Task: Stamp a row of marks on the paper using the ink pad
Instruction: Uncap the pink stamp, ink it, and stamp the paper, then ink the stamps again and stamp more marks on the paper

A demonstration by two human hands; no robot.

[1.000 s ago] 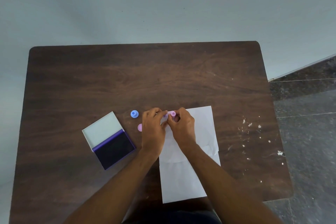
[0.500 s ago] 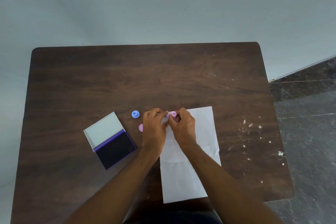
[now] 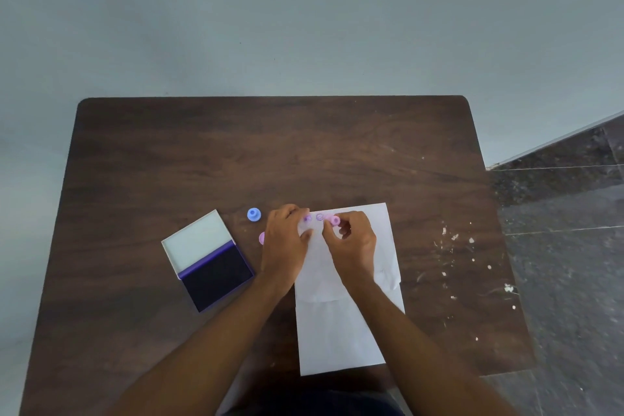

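Note:
A white sheet of paper [image 3: 347,324] lies on the dark wooden table [image 3: 236,162]. Two faint purple round marks [image 3: 314,218] show near the paper's top left corner. My right hand [image 3: 353,243] pinches a small pink stamp [image 3: 334,220] just right of the marks, at the paper's top edge. My left hand [image 3: 287,243] rests flat on the paper's left edge, fingers down by the marks. The open ink pad [image 3: 217,275], dark purple with a white lid, lies to the left of my left hand.
A small blue stamp [image 3: 254,214] stands on the table between the ink pad and my left hand. Another pink piece [image 3: 261,238] peeks out beside my left wrist. White specks [image 3: 452,246] dot the table's right side. A dark stone floor lies beyond the right edge.
My right hand has shifted right with the pink stamp, uncovering two purple marks on the paper. My left hand stays on the paper's edge.

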